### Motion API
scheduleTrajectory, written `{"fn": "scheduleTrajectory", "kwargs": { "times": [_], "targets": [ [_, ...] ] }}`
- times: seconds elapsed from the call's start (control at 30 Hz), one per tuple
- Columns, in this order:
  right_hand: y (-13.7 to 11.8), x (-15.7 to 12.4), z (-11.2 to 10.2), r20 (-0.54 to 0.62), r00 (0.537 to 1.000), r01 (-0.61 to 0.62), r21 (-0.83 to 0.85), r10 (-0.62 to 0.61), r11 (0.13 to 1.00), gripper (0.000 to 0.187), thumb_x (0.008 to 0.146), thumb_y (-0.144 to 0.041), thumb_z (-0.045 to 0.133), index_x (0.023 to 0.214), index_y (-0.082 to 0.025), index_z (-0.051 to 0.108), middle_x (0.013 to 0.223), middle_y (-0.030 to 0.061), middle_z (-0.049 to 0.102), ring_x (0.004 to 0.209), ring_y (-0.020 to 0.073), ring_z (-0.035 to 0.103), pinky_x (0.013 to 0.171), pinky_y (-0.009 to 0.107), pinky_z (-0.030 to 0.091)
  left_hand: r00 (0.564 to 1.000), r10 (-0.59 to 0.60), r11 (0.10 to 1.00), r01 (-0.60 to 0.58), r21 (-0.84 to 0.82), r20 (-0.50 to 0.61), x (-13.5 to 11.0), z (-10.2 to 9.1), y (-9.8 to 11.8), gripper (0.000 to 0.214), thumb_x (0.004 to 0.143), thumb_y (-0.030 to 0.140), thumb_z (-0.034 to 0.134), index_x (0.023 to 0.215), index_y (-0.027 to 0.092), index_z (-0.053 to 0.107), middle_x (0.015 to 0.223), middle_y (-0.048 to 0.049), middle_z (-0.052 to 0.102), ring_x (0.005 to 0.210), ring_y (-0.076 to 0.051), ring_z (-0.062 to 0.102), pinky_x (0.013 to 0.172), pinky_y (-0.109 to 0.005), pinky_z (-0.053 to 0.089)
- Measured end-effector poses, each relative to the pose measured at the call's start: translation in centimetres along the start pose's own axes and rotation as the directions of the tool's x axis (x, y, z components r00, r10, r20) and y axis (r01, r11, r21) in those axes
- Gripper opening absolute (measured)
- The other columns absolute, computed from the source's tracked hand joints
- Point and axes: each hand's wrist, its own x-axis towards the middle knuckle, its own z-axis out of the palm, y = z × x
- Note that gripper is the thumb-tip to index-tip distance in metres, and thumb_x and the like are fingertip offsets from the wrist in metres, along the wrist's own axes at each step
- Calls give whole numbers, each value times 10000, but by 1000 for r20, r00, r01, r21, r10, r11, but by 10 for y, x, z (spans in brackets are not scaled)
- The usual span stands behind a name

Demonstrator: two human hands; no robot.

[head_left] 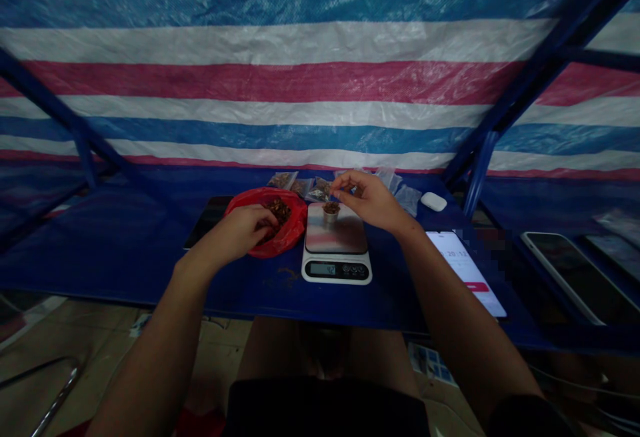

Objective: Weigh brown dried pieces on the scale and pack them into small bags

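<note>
A red plastic bag (299, 213), opened wide, holds a heap of brown dried pieces (280, 210). My left hand (246, 227) reaches into it from the left, its fingers curled at the pieces and fingertips partly hidden. To the bag's right is a white kitchen scale (336, 273) with a metal-looking plate and a lit display. On that plate stands a small cup (331, 217), heaped with brown dried bits. Just above and right of the cup, my right hand (367, 198) has thumb and forefinger pinched together; whatever they hold is too small to make out.
Small clear bags of dried pieces (319, 189) lie behind the scale, with clear plastic bags (407, 198) farther right. A white case (433, 201), a lit phone (465, 273) and a dark-screened phone (580, 277) are on the right. A dark flat device (207, 218) lies left of the red bag.
</note>
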Motion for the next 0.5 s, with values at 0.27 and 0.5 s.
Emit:
{"fn": "scheduleTrajectory", "kwargs": {
  "times": [0.27, 0.5],
  "targets": [
    [2, 2, -2, -16, 1000, -20, 23, 20, 1000, 145, 944, -336, 682, 976, -206, 737, 971, 53, 784, 892, 197, 711, 776, 356, 546, 999, -34, 998, 36, -56, 33, 4, -3, 3, 255, 884, 242, 583, 960, 228, 827, 976, -48, 844, 836, -225, 768, 840, -351, 590],
    [0, 2, -3, -6, 1000, -24, 32, 24, 999, 142, 959, -354, 689, 972, -222, 739, 966, 44, 779, 889, 194, 707, 796, 366, 550, 996, -54, 992, 45, -114, -71, 4, -4, 6, 210, 923, 358, 641, 958, 227, 801, 1006, -55, 833, 908, -240, 771, 864, -354, 593]
  ]
}}
